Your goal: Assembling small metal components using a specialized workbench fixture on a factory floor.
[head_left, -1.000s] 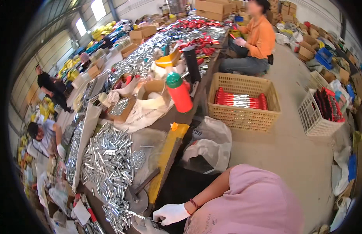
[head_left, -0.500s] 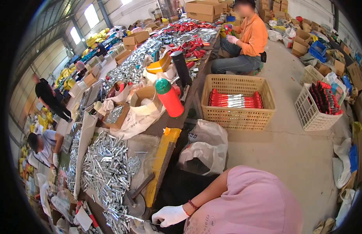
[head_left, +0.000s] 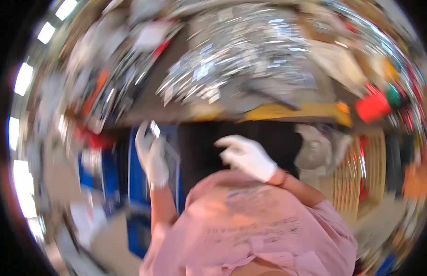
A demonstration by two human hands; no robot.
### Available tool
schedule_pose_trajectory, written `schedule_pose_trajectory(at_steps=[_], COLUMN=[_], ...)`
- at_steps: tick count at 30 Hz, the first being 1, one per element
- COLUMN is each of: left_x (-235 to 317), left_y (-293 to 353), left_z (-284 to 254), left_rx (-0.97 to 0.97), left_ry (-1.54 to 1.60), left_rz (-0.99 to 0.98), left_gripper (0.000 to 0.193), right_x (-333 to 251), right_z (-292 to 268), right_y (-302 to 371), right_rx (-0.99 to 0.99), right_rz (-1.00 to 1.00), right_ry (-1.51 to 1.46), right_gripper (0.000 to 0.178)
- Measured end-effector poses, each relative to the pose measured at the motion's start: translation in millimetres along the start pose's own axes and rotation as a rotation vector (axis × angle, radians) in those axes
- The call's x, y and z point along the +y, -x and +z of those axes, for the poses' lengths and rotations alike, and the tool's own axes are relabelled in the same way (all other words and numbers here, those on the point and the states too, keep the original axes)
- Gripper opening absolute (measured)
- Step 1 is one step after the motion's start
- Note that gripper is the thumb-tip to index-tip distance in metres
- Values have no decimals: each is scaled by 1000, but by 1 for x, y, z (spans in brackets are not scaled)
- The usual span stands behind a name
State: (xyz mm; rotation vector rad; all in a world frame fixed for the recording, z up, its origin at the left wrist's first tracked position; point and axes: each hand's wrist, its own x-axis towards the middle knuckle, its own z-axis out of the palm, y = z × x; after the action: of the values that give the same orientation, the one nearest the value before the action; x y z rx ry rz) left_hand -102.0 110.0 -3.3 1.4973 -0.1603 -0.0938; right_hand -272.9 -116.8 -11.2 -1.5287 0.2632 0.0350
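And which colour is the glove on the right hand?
The glove on the right hand is white, clearest in the head view.

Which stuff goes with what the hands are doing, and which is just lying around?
Likely in use:
shiny piece in the left hand
metal heap

Probably just lying around:
red bottle
white bag

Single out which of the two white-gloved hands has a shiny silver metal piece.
The left white-gloved hand: a small shiny silver metal piece shows in its grasp. The right white-gloved hand shows none.
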Motion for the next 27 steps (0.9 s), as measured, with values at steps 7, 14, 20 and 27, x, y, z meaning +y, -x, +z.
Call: schedule_pose_trajectory(at_steps=[7, 14, 20, 27], left_x=[-87, -181, -223, -278], left_y=[48, 90, 33, -4], left_z=[-199, -236, -236, -255], left_rx=[696, 741, 775, 733], left_ry=[-364, -559, -496, -799], left_rz=[-145, -541, -532, -523], left_gripper=[54, 57, 57, 47], right_x=[2, 1, -3, 0], right_z=[6, 27, 32, 22], right_y=[-23, -62, -71, -66], right_rx=[-140, -187, -167, -95], right_rz=[296, 342, 370, 397], right_ry=[-29, 111, 145, 168], right_gripper=[39, 39, 40, 40])
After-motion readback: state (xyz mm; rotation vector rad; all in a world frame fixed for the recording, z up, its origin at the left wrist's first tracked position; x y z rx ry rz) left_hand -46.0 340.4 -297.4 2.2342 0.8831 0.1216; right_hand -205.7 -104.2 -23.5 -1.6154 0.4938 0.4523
